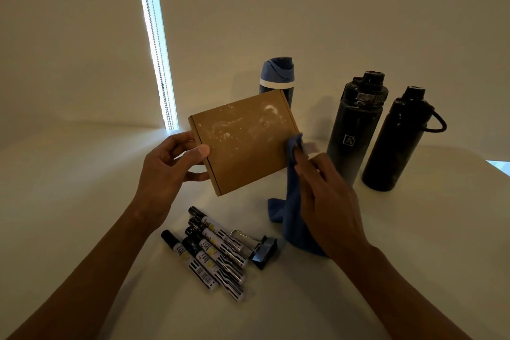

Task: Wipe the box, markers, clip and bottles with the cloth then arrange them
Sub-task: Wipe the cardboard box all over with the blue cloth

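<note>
- Markers (209,252) lie nearest, a loose bundle of five with black caps, side by side on the white table (358,284) at about 6 o'clock from the box.
- Touching the bundle's 3 o'clock side is the clip (262,250), a black binder clip lying on its side, its wire handles pointing toward 10 o'clock.
- Held up above the table, the box (244,142) is flat brown cardboard, tilted, its broad face toward the camera and smeared with pale streaks and specks (thickest toward its upper right).
- At the box's 9 o'clock edge the left hand (168,168) grips it: thumb curled over the front face, fingers wrapped behind.
- At the box's 3 o'clock edge the right hand (328,193) pinches the cloth (294,210), blue, and presses its top against the lower right corner of the box; the rest hangs down to the table at 5 o'clock from the box.
- Behind the box at 12 o'clock stands a blue bottle (276,74), partly hidden by it.
- Two black bottles stand upright at 3 o'clock: the nearer black bottle (356,130) carries a small square logo, and the outer black bottle (397,141), just beside it, has a loop handle.
</note>
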Available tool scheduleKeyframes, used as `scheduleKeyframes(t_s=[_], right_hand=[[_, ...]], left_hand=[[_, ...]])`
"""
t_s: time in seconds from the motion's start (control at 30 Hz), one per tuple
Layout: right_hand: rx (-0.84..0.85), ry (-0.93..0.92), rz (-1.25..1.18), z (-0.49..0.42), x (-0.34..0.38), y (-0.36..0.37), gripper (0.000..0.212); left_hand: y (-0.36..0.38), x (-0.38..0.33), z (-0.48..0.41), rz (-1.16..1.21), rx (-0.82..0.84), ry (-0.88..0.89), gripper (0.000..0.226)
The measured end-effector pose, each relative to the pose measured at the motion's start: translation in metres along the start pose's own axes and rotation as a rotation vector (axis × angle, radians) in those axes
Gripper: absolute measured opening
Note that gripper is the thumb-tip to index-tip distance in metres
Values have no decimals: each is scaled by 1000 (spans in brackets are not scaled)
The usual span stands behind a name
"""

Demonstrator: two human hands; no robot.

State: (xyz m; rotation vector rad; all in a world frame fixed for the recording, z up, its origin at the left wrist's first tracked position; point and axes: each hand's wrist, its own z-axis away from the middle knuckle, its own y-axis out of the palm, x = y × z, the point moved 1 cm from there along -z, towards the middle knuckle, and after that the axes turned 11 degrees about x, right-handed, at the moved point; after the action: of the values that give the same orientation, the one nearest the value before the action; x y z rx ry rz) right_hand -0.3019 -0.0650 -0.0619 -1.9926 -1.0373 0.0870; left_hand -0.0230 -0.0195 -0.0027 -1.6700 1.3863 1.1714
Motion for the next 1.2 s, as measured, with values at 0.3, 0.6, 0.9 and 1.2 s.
scheduleKeyframes(t_s=[0.3, 0.6, 0.9, 1.2], right_hand=[[-37, 56, -181, -33, 18, -26, 47], [-49, 254, -462, -27, 15, -33, 26], [-22, 345, -574, -23, 14, -30, 23], [-91, 285, -445, -26, 14, -24, 29]], left_hand=[[0, 1, 0, -24, 5, -7, 60], [0, -1, 0, -37, -21, 5, 59], [-2, -2, -1, -38, -34, 2, 59], [-3, -1, -1, -72, 33, -18, 64]])
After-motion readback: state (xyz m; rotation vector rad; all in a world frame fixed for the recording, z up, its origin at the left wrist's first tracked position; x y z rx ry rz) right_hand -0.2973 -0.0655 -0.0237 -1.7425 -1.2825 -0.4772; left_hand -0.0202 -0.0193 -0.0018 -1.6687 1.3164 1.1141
